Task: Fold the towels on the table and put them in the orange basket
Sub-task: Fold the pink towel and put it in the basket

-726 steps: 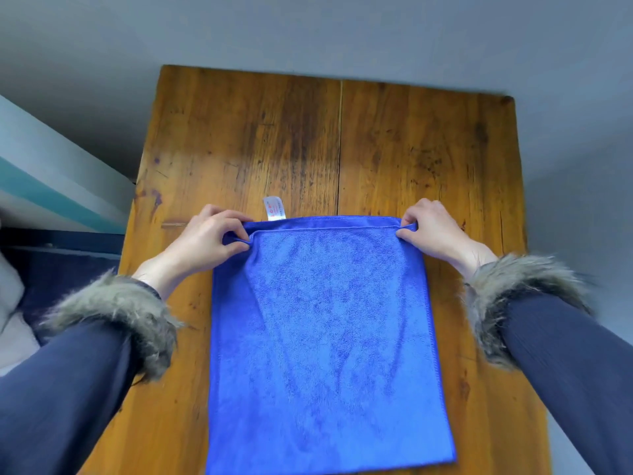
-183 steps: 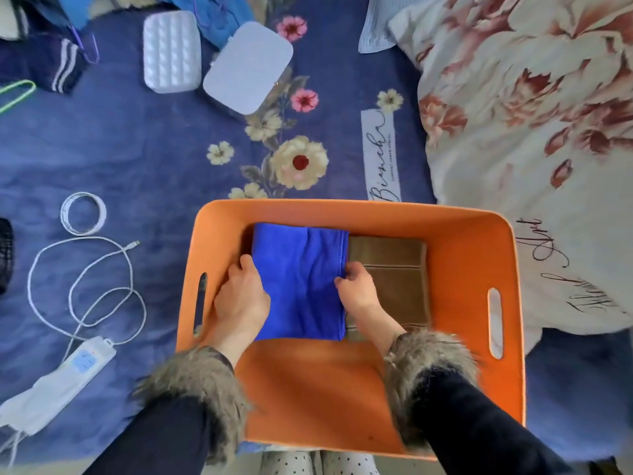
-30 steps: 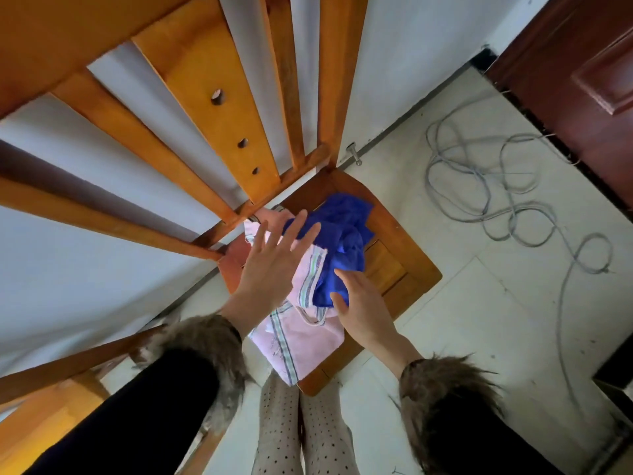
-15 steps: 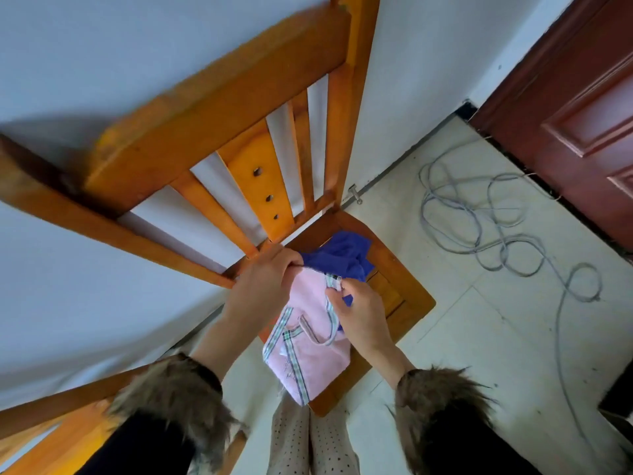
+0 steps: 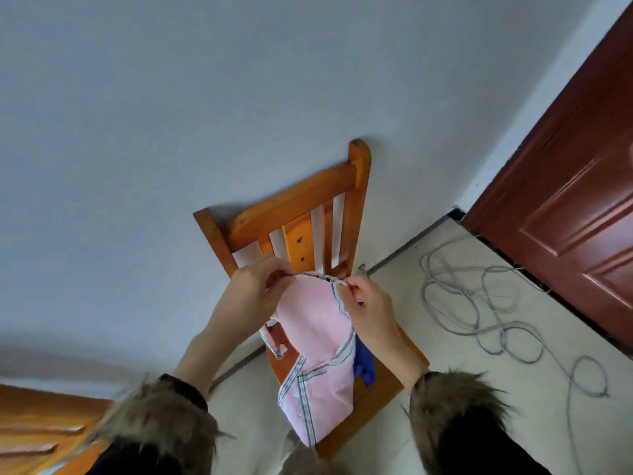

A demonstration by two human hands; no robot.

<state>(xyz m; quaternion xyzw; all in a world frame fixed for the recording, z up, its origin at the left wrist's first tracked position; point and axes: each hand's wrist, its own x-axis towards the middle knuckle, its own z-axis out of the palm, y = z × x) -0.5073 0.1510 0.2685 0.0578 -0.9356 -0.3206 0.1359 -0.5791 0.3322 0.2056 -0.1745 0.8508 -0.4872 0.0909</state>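
**Pink towel held up over the chair seat, both hands at its top edge**

Observation, head view. The pink towel [image 5: 317,341] with grey-green striped borders hangs in the air above the wooden chair [image 5: 308,214]. Its top edge is stretched between the two hands; the rest drapes down in loose folds, and the lower end hangs in front of the seat's front edge.

Left hand [image 5: 255,289]: fingers curled, pinching the top edge of the pink towel at its left end. Right hand [image 5: 368,308]: fingers curled, pinching the same edge at its right end. The hands are near each other, with only a short run of hem between them. Both wrists carry fur cuffs [image 5: 455,406] on dark sleeves.

A blue towel [image 5: 363,358] lies crumpled on the chair seat, toward its right side, mostly hidden behind the pink towel and the right forearm. Whether the two towels touch cannot be told.

The chair stands with its slatted back against a pale wall [image 5: 171,132]. On the tiled floor to the right of the chair lies a loose coil of grey cable [image 5: 479,303]. A dark red door [image 5: 575,200] closes the right side of the view. An orange-brown wooden edge [image 5: 37,430] shows at the lower left corner; what it belongs to cannot be told.
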